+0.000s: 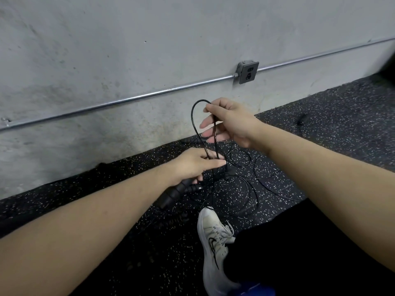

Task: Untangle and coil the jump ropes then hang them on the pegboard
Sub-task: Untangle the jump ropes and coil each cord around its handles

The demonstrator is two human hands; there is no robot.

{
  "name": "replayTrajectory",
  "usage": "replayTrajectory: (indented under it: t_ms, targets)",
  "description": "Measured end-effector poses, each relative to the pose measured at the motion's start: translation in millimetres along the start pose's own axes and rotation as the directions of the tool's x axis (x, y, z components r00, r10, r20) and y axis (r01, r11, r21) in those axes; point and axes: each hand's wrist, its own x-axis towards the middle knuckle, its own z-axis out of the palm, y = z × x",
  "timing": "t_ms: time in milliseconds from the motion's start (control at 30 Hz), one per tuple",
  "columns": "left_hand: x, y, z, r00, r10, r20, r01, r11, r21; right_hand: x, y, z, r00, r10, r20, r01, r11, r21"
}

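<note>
A black jump rope rises in a tall narrow loop [195, 116] in front of the wall. My right hand [228, 122] pinches the top of that loop between thumb and forefinger, the other fingers spread. Below it, my left hand [195, 164] grips two black ribbed handles [177, 192] in its palm while its forefinger and thumb hold both strands of the loop. More thin black rope [241, 184] lies in loose tangled rings on the floor just beyond my hands. No pegboard is in view.
The floor [333, 133] is black rubber with white specks, meeting a grey concrete wall [106, 50]. A metal conduit [136, 97] and an outlet box [248, 72] run along the wall. My white sneaker [213, 242] and dark trouser leg sit at bottom right.
</note>
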Motion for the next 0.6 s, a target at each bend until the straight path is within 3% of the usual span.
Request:
replayTrajectory:
  t_ms: [133, 267, 300, 367, 433, 500, 600]
  targets:
    - [3, 2, 11, 0.997, 0.058, -0.041, -0.057, 0.997, 0.045, 4, 5, -3, 0.998, 0.043, -0.039, -0.04, 0.995, 0.089]
    - [4, 1, 1, 0.997, 0.042, -0.062, -0.052, 0.985, -0.163, 12, 10, -21, 0.971, 0.162, -0.175, -0.139, 0.981, 0.138]
    - [4, 1, -2, 0.997, 0.03, -0.075, -0.045, 0.978, -0.206, 14, 14, -27, 0.96, 0.186, -0.211, -0.174, 0.982, 0.076]
    - [4, 4, -5, 0.996, 0.013, -0.092, -0.039, 0.958, -0.285, 16, 30, -44, 0.964, 0.151, -0.217, -0.221, 0.911, -0.347]
    - [4, 7, -7, 0.996, 0.013, -0.09, -0.045, 0.93, -0.364, 14, 46, -52, 0.978, 0.207, -0.017, -0.147, 0.63, -0.763]
    - [3, 10, -8, 0.996, 0.011, -0.084, -0.046, 0.902, -0.429, 9, 61, -49, 0.877, 0.451, 0.169, -0.072, 0.471, -0.879]
    - [4, 14, -12, 0.996, -0.007, -0.085, -0.04, 0.845, -0.534, 0, 72, -33, 0.699, 0.651, 0.295, 0.014, 0.4, -0.917]
